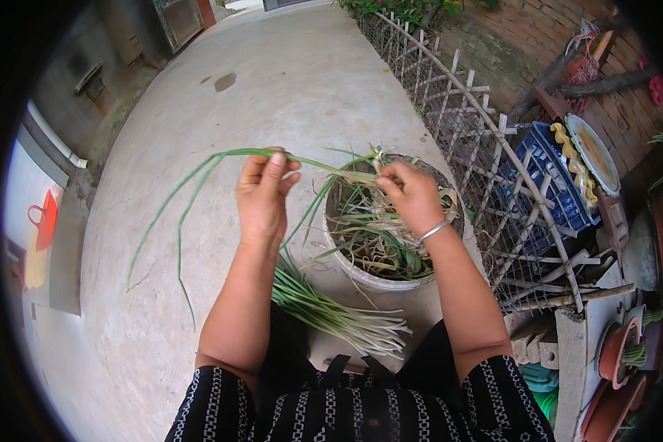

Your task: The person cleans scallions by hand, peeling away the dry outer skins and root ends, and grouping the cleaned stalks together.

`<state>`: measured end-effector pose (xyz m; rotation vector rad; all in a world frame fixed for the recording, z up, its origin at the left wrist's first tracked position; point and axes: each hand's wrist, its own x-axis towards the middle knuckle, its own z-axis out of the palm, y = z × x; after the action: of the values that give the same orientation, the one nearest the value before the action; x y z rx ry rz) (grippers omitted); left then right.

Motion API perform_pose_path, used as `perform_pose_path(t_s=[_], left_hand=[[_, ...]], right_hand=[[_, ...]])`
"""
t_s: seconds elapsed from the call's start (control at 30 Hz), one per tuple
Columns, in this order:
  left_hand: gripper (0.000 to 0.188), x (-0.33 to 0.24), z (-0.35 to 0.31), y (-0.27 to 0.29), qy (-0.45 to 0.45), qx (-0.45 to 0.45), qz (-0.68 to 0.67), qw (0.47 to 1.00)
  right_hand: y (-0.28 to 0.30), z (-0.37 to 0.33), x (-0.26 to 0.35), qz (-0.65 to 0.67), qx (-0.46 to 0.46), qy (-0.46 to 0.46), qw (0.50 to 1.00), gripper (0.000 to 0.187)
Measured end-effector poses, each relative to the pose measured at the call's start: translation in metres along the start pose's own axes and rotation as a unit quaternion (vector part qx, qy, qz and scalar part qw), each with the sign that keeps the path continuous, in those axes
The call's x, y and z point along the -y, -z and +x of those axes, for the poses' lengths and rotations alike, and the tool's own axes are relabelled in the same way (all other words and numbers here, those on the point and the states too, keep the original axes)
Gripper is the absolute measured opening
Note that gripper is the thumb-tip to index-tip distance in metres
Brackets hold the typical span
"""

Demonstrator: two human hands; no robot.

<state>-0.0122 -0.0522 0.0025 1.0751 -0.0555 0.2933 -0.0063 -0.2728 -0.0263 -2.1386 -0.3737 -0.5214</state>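
Note:
A green onion (318, 163) is stretched between my two hands at chest height. My left hand (264, 193) pinches its green stalk, and the long leaves droop down to the left. My right hand (414, 197), with a silver bangle at the wrist, closes on the onion's lower end; its fingers partly hide that end. Below the right hand stands a round white bucket (379, 283) with onion trimmings (376, 243), dry skins and green leaves in it. A bundle of green onions (324, 308) lies on the ground before me, white ends to the right.
Along the right runs a stick-and-wire fence (486, 121). Behind it are a blue crate (549, 177), an oval tray (594, 155) and potted plants (620, 350). Concrete ground (191, 132) stretches ahead. At the left edge stands a pale panel with a red shape (46, 221).

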Motion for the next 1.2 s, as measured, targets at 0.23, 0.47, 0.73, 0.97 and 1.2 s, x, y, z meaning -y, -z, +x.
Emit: perform_pose_path(t_s=[0.23,0.47,0.73,0.97,1.2], left_hand=[[0.011,-0.033,0.027,0.048,-0.095,-0.088,-0.055,0.99],[0.019,-0.034,0.014,0.044,-0.056,0.011,-0.003,0.998],[0.024,-0.022,-0.023,0.001,-0.024,0.149,-0.002,0.989],[0.017,-0.006,-0.027,0.0,0.015,0.116,0.057,0.992],[0.015,-0.01,-0.022,0.009,-0.007,0.183,0.081,0.98]], right_hand=[[0.046,-0.021,-0.091,-0.278,0.025,-0.063,0.958,0.011],[0.043,-0.011,-0.041,-0.094,-0.008,0.006,0.996,0.018],[-0.013,-0.001,0.074,0.148,0.054,0.063,0.985,0.021],[-0.023,-0.003,0.069,0.146,-0.006,0.061,0.987,0.014],[-0.008,0.0,0.059,0.339,0.171,-0.093,0.92,0.016]])
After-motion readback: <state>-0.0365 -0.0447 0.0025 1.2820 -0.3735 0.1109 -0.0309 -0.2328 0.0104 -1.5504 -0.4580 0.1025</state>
